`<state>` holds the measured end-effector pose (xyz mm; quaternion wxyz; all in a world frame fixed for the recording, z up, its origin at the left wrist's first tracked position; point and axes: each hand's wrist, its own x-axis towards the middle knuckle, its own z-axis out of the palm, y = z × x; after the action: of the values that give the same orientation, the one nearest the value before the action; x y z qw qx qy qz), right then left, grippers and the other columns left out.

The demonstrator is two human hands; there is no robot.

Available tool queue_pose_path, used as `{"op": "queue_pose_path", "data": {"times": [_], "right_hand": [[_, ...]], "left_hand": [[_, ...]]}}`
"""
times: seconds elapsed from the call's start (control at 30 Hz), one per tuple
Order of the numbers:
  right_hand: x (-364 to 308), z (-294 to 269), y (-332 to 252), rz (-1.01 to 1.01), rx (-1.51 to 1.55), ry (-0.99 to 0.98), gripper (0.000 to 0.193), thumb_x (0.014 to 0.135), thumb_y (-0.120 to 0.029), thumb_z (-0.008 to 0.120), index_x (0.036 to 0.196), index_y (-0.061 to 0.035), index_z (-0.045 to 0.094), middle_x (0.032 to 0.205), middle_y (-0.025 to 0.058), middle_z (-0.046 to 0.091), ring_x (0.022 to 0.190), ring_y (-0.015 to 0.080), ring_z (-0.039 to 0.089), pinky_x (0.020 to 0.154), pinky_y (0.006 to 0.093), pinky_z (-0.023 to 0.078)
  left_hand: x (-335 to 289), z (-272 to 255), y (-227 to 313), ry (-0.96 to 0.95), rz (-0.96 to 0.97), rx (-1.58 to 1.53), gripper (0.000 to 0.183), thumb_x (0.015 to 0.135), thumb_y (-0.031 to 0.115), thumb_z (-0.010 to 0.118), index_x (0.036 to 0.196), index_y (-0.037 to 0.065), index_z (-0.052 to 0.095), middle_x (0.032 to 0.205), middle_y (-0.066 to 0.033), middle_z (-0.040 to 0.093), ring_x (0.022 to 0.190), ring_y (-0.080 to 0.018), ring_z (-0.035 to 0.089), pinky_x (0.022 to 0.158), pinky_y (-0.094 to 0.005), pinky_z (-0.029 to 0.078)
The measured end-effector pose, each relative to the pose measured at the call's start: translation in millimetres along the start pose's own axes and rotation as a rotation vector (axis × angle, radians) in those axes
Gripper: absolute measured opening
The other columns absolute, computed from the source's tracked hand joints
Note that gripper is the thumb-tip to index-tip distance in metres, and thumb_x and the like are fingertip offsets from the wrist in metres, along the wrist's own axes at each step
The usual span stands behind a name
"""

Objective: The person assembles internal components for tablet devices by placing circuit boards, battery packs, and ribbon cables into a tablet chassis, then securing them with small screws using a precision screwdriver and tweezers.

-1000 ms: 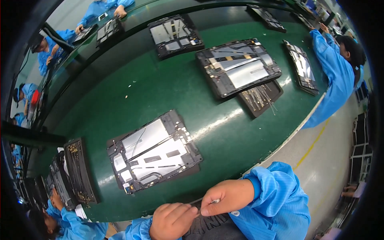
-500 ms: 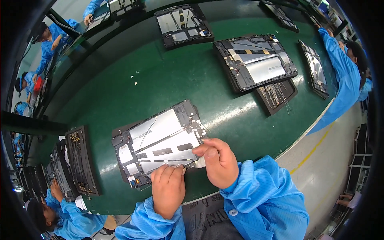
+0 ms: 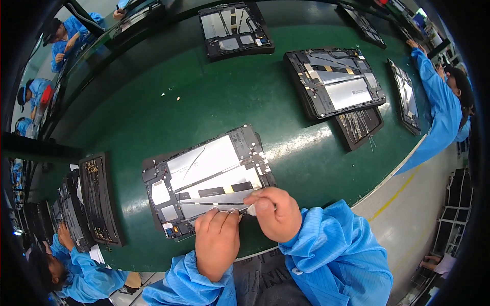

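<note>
An opened tablet (image 3: 201,163), with silver battery panels, a dark frame and a strip of black and gold patches, lies tilted on a dark pad just ahead of me. My left hand (image 3: 218,238) is closed over its near edge, fingertips pressed beside a thin dark cable (image 3: 212,204). Close by, my right hand (image 3: 278,213) is curled at the near right corner, thumb and forefinger pinched. A small whitish thing (image 3: 251,209) shows under those fingers; its kind is hidden.
Another opened tablet (image 3: 339,94) rests partly over a black tray (image 3: 378,122) of thin cables. More opened tablets (image 3: 236,45) lie farther back and at the right (image 3: 405,97). A cable tray (image 3: 113,204) stands left. Co-workers in blue sleeves (image 3: 441,109) sit around the green bench (image 3: 204,97).
My right hand has moved slightly toward me and closer to my left hand, its fingers more curled. The left hand keeps its place at the tablet's edge. The whole view has shifted slightly.
</note>
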<state>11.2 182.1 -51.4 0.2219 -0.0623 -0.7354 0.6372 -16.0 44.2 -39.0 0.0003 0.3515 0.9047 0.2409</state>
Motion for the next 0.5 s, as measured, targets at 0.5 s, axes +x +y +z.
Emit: {"op": "queue_pose_path", "data": {"times": [0.5], "right_hand": [[26.8,-50.9,-8.2,0.615,-0.248,-0.046,0.044,0.082,-0.035,0.043,0.109,0.0003,0.045,0.075,0.0095,0.057,0.066,0.0165,0.056,0.058,0.0271,0.046]], "left_hand": [[-20.6,-45.7,-75.3,0.305,-0.691,-0.032,0.030,0.077,0.014,0.051,0.101,-0.004,0.048,0.094,-0.0221,0.050,0.087,-0.0350,0.045,0.078,-0.0400,0.034]]}}
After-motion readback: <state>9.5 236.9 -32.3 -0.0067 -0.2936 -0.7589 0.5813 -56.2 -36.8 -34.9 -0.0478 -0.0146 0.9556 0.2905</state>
